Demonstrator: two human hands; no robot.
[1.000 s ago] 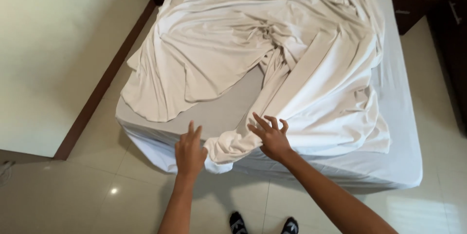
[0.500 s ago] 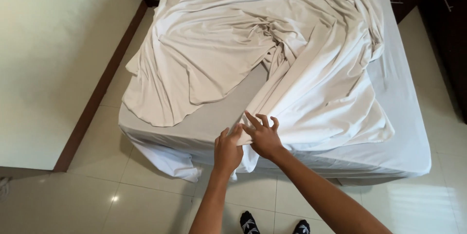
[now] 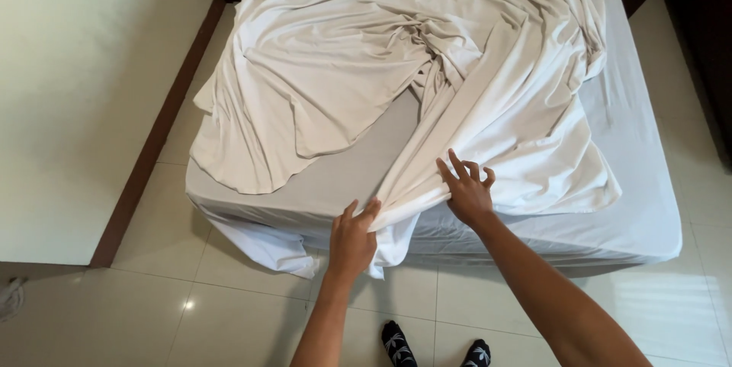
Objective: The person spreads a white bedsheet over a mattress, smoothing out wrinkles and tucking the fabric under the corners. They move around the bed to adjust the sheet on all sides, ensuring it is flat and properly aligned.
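Gripping the near edge of the rumpled white sheet [image 3: 427, 85] at the foot of the bed [image 3: 648, 207], the left hand [image 3: 352, 239] pinches it while the right hand [image 3: 467, 193] presses with fingers spread; most remains bunched, unsmoothed.

One camera on the head looks down from high up at the bed [image 3: 640, 207], which fills 12 o'clock.

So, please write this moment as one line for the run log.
left hand: grips sheet edge | right hand: on sheet | bed: sheet rumpled
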